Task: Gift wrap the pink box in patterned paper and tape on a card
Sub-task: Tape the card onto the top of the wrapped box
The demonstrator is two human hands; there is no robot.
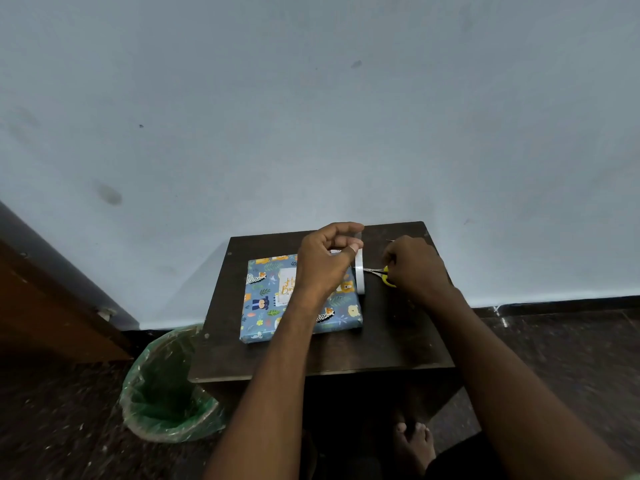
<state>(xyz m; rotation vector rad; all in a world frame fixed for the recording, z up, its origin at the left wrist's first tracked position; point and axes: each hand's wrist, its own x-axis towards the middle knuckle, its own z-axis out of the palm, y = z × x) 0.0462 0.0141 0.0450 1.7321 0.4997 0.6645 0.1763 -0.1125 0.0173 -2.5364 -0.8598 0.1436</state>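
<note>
Left hand (323, 261) pinches tape strip (359, 268) running near-far beside wrapped box's (298, 306) right edge; right hand (414, 266) grips scissors (379, 271) crossing it from the right.

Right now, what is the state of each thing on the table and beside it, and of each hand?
Box: fully wrapped, lying flat on table.
Card: lying on box top.
Tape strip: stretched upright, pinched by left hand.
Scissors: gripped by right hand, blades at the tape.
Bin: upright on floor, green liner.
</note>
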